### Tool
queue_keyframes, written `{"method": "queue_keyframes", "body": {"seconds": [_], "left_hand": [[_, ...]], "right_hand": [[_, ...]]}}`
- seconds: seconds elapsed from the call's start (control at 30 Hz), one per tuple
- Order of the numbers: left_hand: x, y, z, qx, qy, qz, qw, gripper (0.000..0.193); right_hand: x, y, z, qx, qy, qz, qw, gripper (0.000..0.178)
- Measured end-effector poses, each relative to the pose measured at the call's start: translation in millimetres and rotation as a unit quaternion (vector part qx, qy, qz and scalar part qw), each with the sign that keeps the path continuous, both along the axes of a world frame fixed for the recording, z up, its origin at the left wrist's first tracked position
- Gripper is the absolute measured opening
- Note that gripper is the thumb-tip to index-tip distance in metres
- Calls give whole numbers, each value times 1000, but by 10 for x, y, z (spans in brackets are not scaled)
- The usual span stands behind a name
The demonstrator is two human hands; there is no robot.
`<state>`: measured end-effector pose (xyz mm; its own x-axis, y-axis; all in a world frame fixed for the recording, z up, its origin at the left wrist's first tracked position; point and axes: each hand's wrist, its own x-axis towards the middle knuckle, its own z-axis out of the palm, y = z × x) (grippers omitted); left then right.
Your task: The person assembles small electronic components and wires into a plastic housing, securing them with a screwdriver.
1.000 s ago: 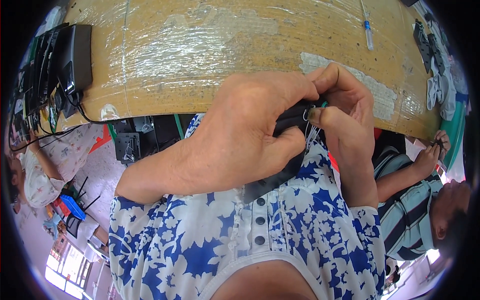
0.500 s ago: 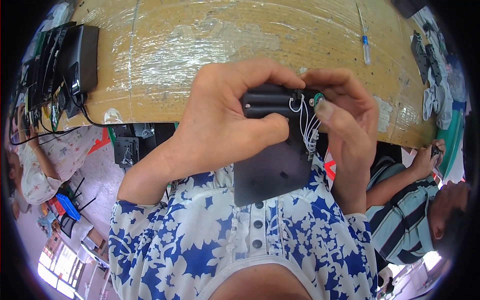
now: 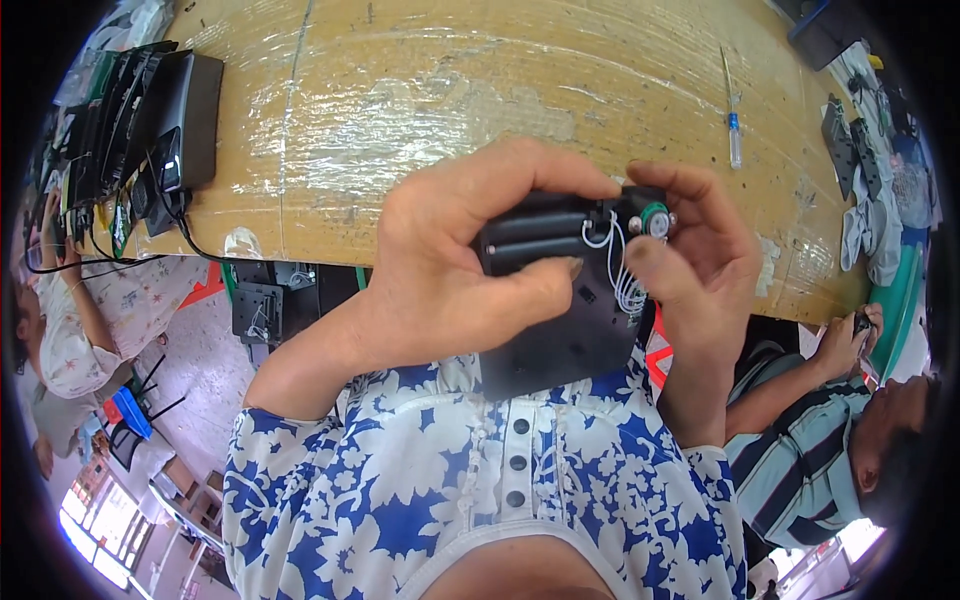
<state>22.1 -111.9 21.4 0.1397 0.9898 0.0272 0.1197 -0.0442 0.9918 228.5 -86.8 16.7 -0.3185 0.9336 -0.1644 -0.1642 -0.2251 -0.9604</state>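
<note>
Between my hands is a black plastic housing with a broad flat panel and two tube-shaped ridges along its far side. My left hand clasps it from the left, fingers over the far edge and thumb across the ridges. At its right end sits a small round part with a green ring. Thin white wires loop down beside that part. Curled round this end is my right hand, its index finger at the far corner and its thumb by the wires. The housing's underside is hidden.
A plastic-wrapped table spreads ahead. On it lie a blue-handled screwdriver and, at the left, a row of black panels with cables. More black parts lie far right. Another person's hands work at the right; someone sits at the left.
The housing has tilted, so the green-ringed part faces up more openly. My right thumb has slid off it toward the wires. The whole view has shifted slightly.
</note>
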Motion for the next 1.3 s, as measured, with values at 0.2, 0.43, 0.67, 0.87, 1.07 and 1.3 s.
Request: {"method": "queue_keyframes", "body": {"seconds": [0.2,0.43,0.67,0.87,1.07,1.3], "left_hand": [[-7,-47,42,159,82,-7,984,58],[-62,-127,118,230,149,-62,960,52],[-70,-90,118,257,128,-95,953,48],[-24,-42,16,223,100,-47,969,43],[7,-90,-227,6,-17,-5,1000,36],[86,-23,-354,-82,-72,34,993,36]], "right_hand": [[-33,-37,-8,88,10,-2,996,58],[-1,-53,-53,175,43,6,984,62],[8,-59,-57,193,62,15,979,62],[31,-72,3,118,-19,-3,993,59],[432,462,-244,261,-429,-275,820,41],[603,778,-446,292,-597,-181,725,31]]}}
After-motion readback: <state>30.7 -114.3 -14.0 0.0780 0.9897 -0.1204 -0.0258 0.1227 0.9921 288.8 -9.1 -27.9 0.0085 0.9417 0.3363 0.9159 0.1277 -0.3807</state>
